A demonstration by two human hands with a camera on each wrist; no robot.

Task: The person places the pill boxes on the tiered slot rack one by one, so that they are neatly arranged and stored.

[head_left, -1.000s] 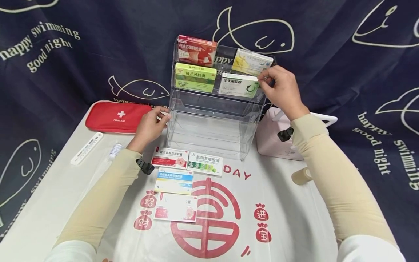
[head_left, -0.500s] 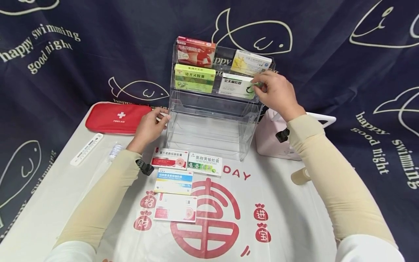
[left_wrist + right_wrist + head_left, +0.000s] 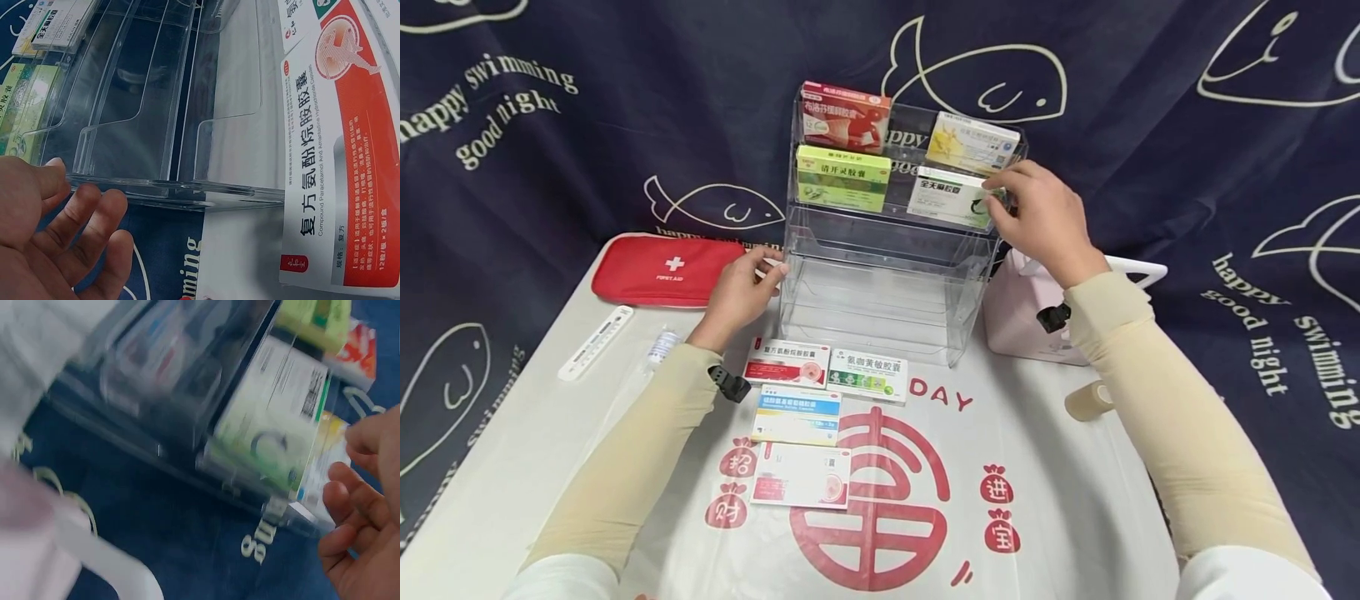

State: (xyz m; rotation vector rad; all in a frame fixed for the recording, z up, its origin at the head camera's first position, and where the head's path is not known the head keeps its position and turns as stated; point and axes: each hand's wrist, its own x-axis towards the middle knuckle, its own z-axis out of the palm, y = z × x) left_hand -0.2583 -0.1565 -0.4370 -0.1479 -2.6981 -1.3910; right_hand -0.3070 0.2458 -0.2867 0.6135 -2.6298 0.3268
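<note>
In the head view a clear tiered rack [image 3: 880, 275] stands on the table. My left hand [image 3: 745, 292] rests its fingertips against the rack's left side; the left wrist view shows its fingers [image 3: 103, 219] loosely bent at the rim. My right hand [image 3: 1041, 212] is at the right end of the white-and-green medicine box [image 3: 947, 198] in the second tier, its fingertips at the box's upper right corner. A yellow-green box [image 3: 842, 179] shares that tier. Above stand a red box [image 3: 846, 118] and a white-and-yellow box [image 3: 973, 143]. The right wrist view is blurred.
Before the rack lie several medicine boxes, among them a red-and-white box [image 3: 787, 362] and a blue-and-yellow box [image 3: 797, 415]. On the left are a red first-aid pouch [image 3: 662, 271], a thermometer [image 3: 597, 343] and a small vial [image 3: 662, 346]. A pink container [image 3: 1030, 312] stands right.
My right hand moved left over the white-and-green box's right end, then slightly back right. The box now sits a little farther right in its tier. My left hand stayed at the rack's side.
</note>
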